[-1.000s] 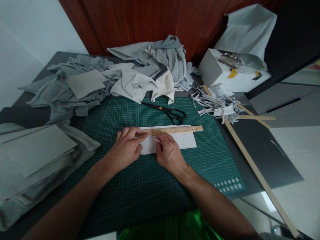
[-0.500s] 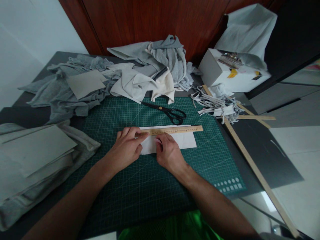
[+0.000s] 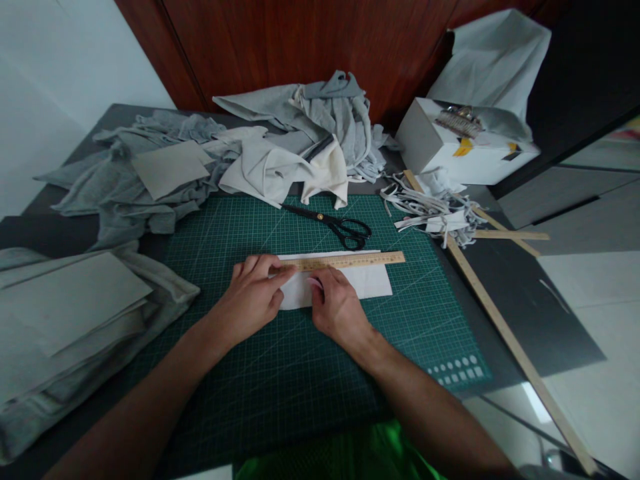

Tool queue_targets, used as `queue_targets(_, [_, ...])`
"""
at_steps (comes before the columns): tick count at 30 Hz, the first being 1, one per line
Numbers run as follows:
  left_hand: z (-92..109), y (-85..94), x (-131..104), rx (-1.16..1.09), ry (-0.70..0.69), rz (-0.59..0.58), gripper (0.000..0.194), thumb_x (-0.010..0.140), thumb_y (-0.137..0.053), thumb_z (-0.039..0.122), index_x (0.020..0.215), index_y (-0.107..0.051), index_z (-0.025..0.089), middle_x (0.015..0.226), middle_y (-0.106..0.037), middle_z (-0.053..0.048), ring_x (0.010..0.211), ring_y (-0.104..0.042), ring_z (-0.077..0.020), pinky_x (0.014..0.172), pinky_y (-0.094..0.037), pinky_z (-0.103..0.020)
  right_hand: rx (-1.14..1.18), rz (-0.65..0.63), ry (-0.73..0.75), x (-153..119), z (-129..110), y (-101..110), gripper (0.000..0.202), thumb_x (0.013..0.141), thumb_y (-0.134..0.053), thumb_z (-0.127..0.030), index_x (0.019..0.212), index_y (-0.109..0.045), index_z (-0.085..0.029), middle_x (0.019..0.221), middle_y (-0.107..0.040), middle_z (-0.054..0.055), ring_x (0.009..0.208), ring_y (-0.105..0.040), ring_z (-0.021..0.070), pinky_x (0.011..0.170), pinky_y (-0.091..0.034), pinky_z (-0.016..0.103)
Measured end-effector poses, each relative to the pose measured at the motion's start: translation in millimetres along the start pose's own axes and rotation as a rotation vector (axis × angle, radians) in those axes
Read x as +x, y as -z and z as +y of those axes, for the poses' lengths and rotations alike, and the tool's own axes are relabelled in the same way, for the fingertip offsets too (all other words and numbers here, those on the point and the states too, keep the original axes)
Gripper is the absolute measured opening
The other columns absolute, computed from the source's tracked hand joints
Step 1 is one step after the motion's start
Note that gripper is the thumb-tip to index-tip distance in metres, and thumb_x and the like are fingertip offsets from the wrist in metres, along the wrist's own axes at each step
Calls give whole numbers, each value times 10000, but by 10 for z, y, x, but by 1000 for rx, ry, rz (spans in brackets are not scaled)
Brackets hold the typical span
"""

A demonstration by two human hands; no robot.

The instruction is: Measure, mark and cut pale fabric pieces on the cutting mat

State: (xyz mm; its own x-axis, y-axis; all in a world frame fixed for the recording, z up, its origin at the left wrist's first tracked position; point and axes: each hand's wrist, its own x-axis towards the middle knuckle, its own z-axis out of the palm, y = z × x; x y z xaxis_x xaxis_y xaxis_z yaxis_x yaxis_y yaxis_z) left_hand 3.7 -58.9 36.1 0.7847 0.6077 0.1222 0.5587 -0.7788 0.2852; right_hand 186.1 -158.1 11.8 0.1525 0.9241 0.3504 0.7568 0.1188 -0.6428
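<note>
A wooden ruler [image 3: 350,261] lies across a folded white cloth [image 3: 371,283] on the green cutting mat [image 3: 300,373]. My left hand [image 3: 254,288] presses down on the ruler's left end, fingers stretched out and spread over ruler and cloth. My right hand [image 3: 340,303] is closed just below the ruler's middle, resting on the cloth. Between its thumb and fingers shows the edge of a small, flat, pale pink piece that looks like tailor's chalk [image 3: 316,283]; the rest of it is hidden. Black-handled scissors [image 3: 345,229] lie on the mat beyond the ruler.
Grey and cream cloth scraps [image 3: 270,160] are heaped along the back. Stacked cloth with card pieces [image 3: 75,300] lies at the left. On the right are tangled cloth strips [image 3: 440,207], wooden sticks [image 3: 500,320] past the table edge, and a white box [image 3: 425,133].
</note>
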Motion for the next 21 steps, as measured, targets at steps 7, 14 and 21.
queue_targets(7, [15,11,1,14,2,-2,551,870,-524,121,1370,-687,286,1260,-612,-108,1154,-509,-314,931,-439,-474,-9,-4,1,3,-7,7,187,974,-459,-109,1037,-622,-174,973,-685,125,959,-636,254,899,-582,465])
queue_targets(14, [26,10,3,33,0,-11,552,872,-528,114,1378,-682,275,1258,-625,-110,1152,-516,-317,924,-438,-477,-10,-11,0,8,-17,21,194,967,-457,-97,1042,-624,-163,977,-690,134,966,-642,260,905,-582,465])
queue_targets(21, [34,4,-15,65,-12,5,526,880,-538,111,1366,-687,247,1279,-640,-124,1176,-534,-342,911,-453,-501,27,33,11,-4,-27,32,194,962,-478,-96,1058,-632,-163,996,-710,138,976,-664,264,914,-584,464])
